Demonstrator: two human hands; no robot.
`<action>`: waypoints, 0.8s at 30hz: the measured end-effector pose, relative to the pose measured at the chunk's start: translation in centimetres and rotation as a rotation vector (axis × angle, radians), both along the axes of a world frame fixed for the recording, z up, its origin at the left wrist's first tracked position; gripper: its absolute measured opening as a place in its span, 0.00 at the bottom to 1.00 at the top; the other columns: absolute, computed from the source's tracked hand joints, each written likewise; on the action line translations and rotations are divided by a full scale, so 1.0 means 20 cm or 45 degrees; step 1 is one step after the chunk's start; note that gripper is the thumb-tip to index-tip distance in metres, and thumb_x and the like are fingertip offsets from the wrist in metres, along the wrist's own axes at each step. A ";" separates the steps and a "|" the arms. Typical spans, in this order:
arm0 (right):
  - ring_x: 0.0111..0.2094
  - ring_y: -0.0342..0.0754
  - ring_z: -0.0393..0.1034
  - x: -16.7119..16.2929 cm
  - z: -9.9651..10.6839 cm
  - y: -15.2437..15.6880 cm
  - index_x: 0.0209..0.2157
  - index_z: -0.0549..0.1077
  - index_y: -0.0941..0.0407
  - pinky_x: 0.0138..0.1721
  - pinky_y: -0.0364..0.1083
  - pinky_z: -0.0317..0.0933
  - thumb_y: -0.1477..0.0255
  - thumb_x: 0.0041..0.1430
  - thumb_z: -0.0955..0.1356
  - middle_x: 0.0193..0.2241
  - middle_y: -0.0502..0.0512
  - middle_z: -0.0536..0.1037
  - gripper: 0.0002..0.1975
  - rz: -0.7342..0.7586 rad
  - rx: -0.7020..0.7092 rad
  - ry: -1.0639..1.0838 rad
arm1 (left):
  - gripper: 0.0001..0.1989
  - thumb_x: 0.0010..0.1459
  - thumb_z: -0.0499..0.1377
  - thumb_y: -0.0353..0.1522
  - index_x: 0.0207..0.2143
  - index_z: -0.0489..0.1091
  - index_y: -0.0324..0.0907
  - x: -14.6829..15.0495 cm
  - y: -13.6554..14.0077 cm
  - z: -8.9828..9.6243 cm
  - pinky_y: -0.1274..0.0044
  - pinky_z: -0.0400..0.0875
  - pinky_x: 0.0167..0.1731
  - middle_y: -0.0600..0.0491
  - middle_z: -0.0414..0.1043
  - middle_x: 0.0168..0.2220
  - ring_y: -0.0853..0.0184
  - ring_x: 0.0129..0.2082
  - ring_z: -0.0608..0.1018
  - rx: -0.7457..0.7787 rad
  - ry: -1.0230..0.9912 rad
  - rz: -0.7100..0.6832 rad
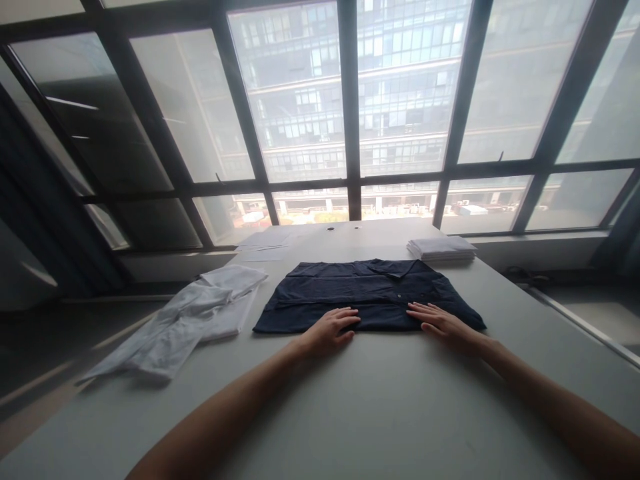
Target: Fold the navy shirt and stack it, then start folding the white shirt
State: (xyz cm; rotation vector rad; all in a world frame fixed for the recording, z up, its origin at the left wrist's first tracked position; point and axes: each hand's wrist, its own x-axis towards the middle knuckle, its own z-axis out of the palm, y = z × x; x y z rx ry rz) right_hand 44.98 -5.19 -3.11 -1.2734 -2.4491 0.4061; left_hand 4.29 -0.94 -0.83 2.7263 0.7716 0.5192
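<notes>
A dark navy shirt lies partly folded across the middle of the white table, its collar at the far right side and small buttons showing near the right. My left hand rests on the shirt's near edge, palm down with the fingers stretched out. Farther right, my right hand lies flat on the same near edge, fingers extended toward the buttons. Neither hand grips the cloth. A gap of dark fabric separates the two hands.
Left of the shirt, crumpled white clothing hangs partly over the table's left edge. A folded white stack sits at the back right. White sheets lie at the back left of the white table. Large windows stand behind it.
</notes>
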 end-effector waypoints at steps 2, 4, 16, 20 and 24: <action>0.72 0.57 0.50 0.00 0.00 0.00 0.69 0.63 0.42 0.71 0.66 0.41 0.51 0.73 0.58 0.70 0.53 0.60 0.27 -0.003 -0.008 -0.001 | 0.23 0.66 0.60 0.34 0.64 0.70 0.48 0.00 0.00 0.00 0.61 0.59 0.68 0.47 0.66 0.67 0.54 0.68 0.66 -0.015 0.009 0.000; 0.72 0.57 0.50 -0.01 0.00 0.00 0.69 0.63 0.42 0.71 0.67 0.41 0.51 0.73 0.58 0.70 0.53 0.60 0.27 -0.001 -0.024 -0.010 | 0.24 0.67 0.60 0.34 0.64 0.70 0.48 -0.01 0.00 0.01 0.60 0.58 0.68 0.47 0.66 0.67 0.54 0.68 0.66 -0.032 0.021 0.001; 0.72 0.59 0.50 0.01 -0.04 0.03 0.69 0.63 0.42 0.71 0.67 0.43 0.53 0.73 0.60 0.71 0.54 0.59 0.26 0.010 -0.010 -0.010 | 0.23 0.66 0.62 0.36 0.62 0.72 0.50 -0.02 0.01 0.00 0.61 0.61 0.67 0.48 0.67 0.66 0.54 0.68 0.67 -0.050 -0.013 0.031; 0.71 0.59 0.51 0.00 -0.03 0.03 0.68 0.65 0.42 0.70 0.67 0.43 0.53 0.73 0.60 0.70 0.54 0.60 0.26 -0.008 0.007 -0.010 | 0.23 0.66 0.61 0.36 0.63 0.71 0.50 -0.01 0.01 0.01 0.61 0.61 0.67 0.49 0.67 0.66 0.55 0.67 0.67 -0.040 -0.003 0.022; 0.72 0.59 0.51 0.00 -0.03 0.03 0.68 0.65 0.42 0.71 0.66 0.43 0.53 0.73 0.60 0.70 0.54 0.61 0.26 -0.006 0.017 -0.012 | 0.23 0.66 0.61 0.35 0.63 0.71 0.49 -0.01 0.00 0.01 0.61 0.61 0.67 0.48 0.67 0.66 0.55 0.67 0.67 -0.041 0.006 0.018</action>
